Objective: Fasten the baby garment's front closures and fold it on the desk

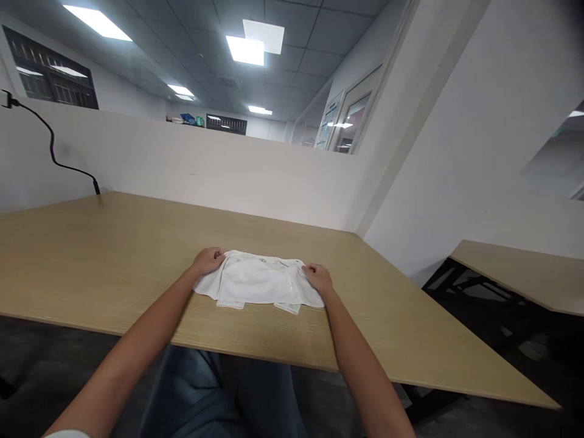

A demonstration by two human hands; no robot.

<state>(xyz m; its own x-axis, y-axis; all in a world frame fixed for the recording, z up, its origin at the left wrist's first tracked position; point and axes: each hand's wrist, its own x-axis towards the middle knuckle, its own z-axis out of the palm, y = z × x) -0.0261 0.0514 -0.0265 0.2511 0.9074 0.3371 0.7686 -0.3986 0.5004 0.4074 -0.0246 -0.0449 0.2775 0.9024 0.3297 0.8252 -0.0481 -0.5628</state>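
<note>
The table (pixel 114 255) has a plain wood-toned top and stands against a low white wall (pixel 228 170) under ceiling lights (pixel 245 50). The cloth (pixel 258 280) lies on it near the front edge, between the two forearms, spread wide and fairly flat, with folds toward both sides. Two pale tabs, left tab (pixel 230 304) and right tab (pixel 287 308), show past its lower edge; whether they are sewn on or tucked beneath cannot be told from here. Handling: judged light, soft and limp, with little risk of breakage; it should crease readily and keep no shape unsupported. The smooth top may let it slide if pulled from one side only. Recommended hold points: the two upper corners, gripped evenly, with light tension across the width. The left hand (pixel 208 260) is at the upper left corner, fingers curled in and apparently pinching the edge. The right hand (pixel 319 277) is at the upper right side, likewise curled, apparently pinching the fabric there; the exact fingertip contact is too small to confirm. Below the table edge are the person's jeans (pixel 191 389). A black gooseneck holder (pixel 52 146) rises at the far left; a second table (pixel 515 267) stands apart at the right.
</note>
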